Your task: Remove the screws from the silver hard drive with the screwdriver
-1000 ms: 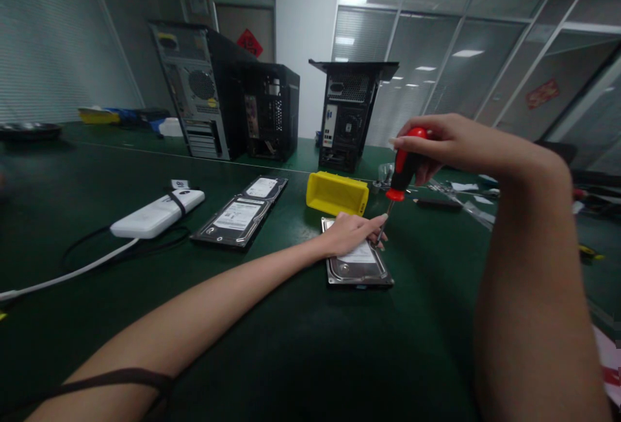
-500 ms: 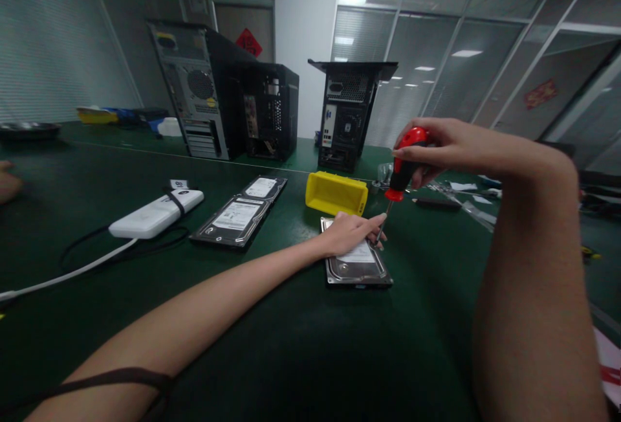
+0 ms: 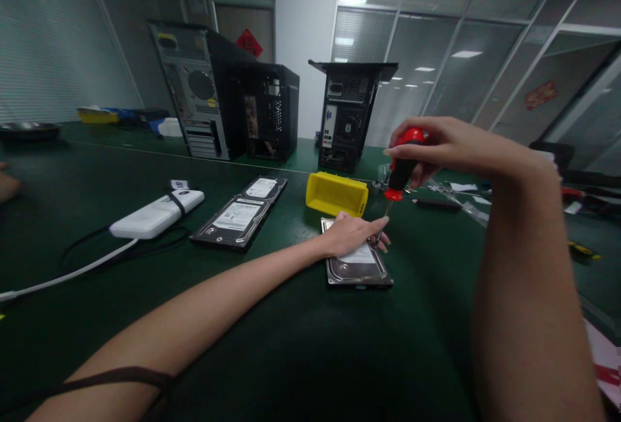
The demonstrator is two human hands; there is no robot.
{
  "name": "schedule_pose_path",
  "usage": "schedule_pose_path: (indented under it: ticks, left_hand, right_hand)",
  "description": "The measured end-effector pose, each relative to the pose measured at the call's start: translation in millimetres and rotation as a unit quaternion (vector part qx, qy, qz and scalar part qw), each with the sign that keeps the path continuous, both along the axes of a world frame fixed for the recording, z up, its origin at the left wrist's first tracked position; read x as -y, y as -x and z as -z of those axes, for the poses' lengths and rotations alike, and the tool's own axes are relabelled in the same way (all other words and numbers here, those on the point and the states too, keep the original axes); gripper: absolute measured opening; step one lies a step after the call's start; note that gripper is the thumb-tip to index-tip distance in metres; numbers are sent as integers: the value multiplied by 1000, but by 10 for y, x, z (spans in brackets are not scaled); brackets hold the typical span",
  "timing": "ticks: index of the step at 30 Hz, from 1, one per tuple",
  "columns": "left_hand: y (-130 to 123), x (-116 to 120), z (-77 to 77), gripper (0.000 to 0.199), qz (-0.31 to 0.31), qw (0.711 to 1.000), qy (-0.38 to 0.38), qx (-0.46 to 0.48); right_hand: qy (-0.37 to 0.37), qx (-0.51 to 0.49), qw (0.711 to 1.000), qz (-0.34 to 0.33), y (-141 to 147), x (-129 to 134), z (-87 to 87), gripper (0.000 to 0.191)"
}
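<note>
A silver-and-black hard drive (image 3: 359, 271) lies flat on the green table with its label partly covered. My left hand (image 3: 352, 235) rests across it, holding it down, with the fingertips close around the screwdriver's shaft near the drive's right edge. My right hand (image 3: 429, 144) is closed on the red-and-black handle of a screwdriver (image 3: 400, 173). The screwdriver stands nearly upright, slightly tilted, its shaft running down to the drive. Its tip is hidden by my left fingers. Just behind the drive is a yellow plastic bin (image 3: 336, 194).
Two more hard drives (image 3: 236, 215) lie end to end on the left, beside a white power bank (image 3: 158, 213) with cables. Computer cases (image 3: 344, 118) stand at the back. Small parts and tools (image 3: 439, 204) are scattered at right. Another person's hand (image 3: 7, 182) shows at the far left.
My right hand has turned slightly on the screwdriver handle, and the right forearm and elbow have shifted a little left. My left hand and the drive have stayed in place.
</note>
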State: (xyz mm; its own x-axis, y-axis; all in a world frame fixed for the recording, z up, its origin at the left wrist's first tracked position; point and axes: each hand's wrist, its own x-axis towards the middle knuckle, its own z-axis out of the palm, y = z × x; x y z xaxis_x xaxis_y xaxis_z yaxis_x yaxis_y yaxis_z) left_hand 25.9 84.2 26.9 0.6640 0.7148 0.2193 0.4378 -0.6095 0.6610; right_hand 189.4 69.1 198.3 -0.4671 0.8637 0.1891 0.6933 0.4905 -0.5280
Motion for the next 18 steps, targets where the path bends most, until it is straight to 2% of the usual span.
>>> schedule_pose_path:
  ticks: [3,10,18]
  left_hand:
    - [13,14,-9,51,-5,1000,-17,-8]
    - [31,36,10,34,-21,998,-60,-29]
    - [38,42,3,26,-8,998,-67,-21]
  right_hand:
    - [9,-2,1000,2,-17,-21,8,38]
    - [74,-61,995,7,-60,-83,12,26]
    - [35,-44,998,-13,-68,-32,8,41]
